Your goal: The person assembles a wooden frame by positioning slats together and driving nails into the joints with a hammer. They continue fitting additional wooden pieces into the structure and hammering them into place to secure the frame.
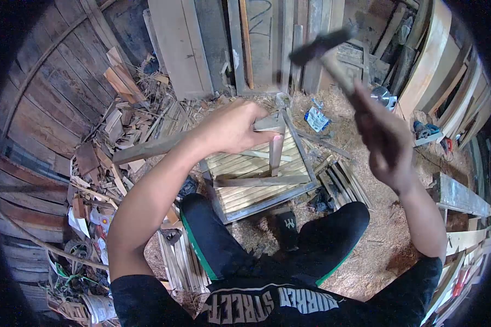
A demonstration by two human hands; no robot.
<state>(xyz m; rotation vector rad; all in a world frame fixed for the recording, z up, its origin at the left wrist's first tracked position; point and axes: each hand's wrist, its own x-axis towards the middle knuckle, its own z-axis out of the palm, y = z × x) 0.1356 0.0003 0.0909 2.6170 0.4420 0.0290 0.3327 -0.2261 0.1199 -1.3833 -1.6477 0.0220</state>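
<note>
Raised at the right, my right hand [384, 139] is closed around the handle of a hammer [323, 46], its dark head up and to the left of the fist. My left hand [237, 128] is wrapped over a wooden bar [150, 149] that runs out to the left under my forearm. At the bar's right end, just past my fingers, a short wooden piece [276, 158] stands against it. Below lies a slatted wooden panel [240, 203] with a dark frame [259, 211], and a crosspiece [262, 181] rests across its slats.
Wood offcuts [114, 128] are heaped along the left wall. Boards [180, 49] lean at the back, and more planks [466, 196] are stacked at the right. Slat bundles [341, 182] lie beside my knees. A blue-and-white packet [316, 119] and a power tool [426, 131] sit on the sawdust-covered floor.
</note>
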